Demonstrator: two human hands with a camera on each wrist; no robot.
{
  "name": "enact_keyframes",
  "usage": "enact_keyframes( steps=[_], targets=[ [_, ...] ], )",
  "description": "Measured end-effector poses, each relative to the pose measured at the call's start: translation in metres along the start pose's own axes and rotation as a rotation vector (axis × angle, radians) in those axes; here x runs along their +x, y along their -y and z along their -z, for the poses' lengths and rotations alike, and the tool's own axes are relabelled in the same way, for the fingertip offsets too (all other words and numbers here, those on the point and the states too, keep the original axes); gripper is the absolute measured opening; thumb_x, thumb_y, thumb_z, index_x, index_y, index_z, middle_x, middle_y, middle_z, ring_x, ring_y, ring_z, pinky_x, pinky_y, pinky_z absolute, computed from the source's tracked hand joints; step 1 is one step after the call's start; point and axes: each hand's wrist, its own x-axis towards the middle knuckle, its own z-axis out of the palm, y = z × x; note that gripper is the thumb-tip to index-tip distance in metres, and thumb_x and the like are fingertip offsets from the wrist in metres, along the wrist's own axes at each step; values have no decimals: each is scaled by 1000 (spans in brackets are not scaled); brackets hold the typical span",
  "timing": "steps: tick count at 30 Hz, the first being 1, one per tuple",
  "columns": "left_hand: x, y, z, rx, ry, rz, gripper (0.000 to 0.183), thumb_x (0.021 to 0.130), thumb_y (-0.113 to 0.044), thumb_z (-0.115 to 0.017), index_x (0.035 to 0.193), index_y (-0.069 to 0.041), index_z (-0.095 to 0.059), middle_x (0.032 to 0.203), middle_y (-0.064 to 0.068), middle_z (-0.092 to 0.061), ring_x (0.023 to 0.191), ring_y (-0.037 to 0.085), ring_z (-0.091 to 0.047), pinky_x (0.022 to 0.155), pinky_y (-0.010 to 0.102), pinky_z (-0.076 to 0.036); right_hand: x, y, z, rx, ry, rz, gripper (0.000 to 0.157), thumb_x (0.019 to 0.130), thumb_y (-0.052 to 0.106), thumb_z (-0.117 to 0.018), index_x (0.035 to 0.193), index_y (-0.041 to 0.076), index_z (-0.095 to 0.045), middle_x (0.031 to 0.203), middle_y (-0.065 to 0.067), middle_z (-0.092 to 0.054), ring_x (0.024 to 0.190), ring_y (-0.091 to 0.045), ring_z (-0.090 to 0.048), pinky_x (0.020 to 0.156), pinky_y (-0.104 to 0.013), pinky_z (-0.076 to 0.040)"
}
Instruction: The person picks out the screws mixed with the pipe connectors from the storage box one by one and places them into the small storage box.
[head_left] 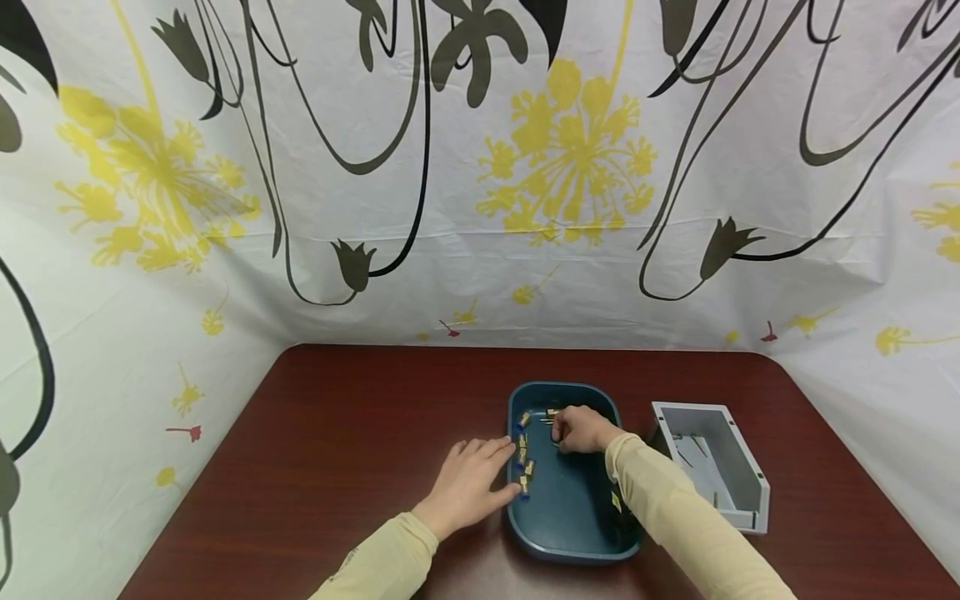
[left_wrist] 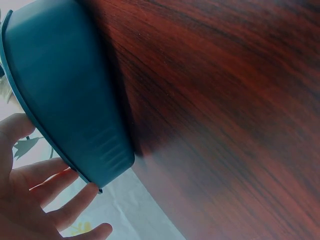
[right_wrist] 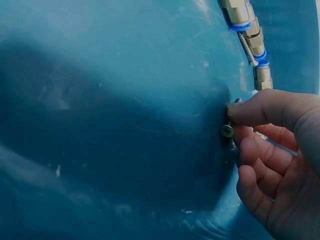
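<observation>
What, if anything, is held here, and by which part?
Right hand pinches a screw by its shank; left hand touches the blue tray's rim.

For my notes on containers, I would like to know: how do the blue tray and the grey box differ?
The blue tray has rounded corners; the grey box has squarer ones. The blue tray looks larger than the grey box. Brass-coloured fittings lie in the blue tray, only a few thin pieces in the grey box. Both are open-topped.

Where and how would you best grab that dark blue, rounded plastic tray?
Probably take the tray by its lip, from the left, where the person's left hand touches it: the lip juts past the sloping wall. The right cream sleeve and grey open-topped box crowd the other side.
</observation>
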Motion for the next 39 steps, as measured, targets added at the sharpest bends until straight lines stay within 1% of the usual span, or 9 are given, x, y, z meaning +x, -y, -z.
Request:
enact_keyframes(
  steps=[8,15,18,23,31,39],
  targets=[
    [-1,-1,1,2,-1,0,53,83,-43,-55,126,-13,-50,128,0,-46,109,19,-46,89,47,-33,-1,2,-2,14,-22,4,13,71,0,-66,72,10,-57,62,3,-51,55,-13,-47,53,-29,-39],
    [0,-1,1,4,-5,-7,54,83,-44,-55,126,-13,-50,127,0,-46,108,19,-46,89,47,-33,-1,3,-4,9,-41,27,14,71,1,-67,71,10,-56,61,3,-50,55,-13,-46,53,-29,-39],
    [0,-1,1,10,-13,-11,54,83,-44,-55,126,-12,-51,127,1,-47,108,19,-46,89,47,-33,-1,2,-5,20,-36,40,14,71,2,-67,71,10,-56,61,3,-50,55,-13,-46,52,-29,-39],
    [0,-1,2,16,-2,-7,53,83,-44,-55,126,-13,-50,127,0,-46,108,19,-46,89,46,-33,-1,1,-4,23,-19,68,13,72,2,-66,73,10,-57,63,3,-52,56,-12,-47,53,-29,-40],
    [0,-1,1,19,-1,-2,53,83,-44,-55,126,-13,-51,127,0,-46,108,19,-46,88,46,-34,-2,7,4,17,-16,126,11,72,1,-64,76,10,-59,65,5,-52,56,-12,-48,53,-28,-41],
    [0,-1,2,22,-12,-10,53,82,-43,-56,125,-13,-51,126,0,-47,107,19,-47,88,46,-34,-7,17,20,24,3,184,7,75,1,-61,81,5,-61,67,4,-53,56,-12,-48,53,-29,-41]
  ],
)
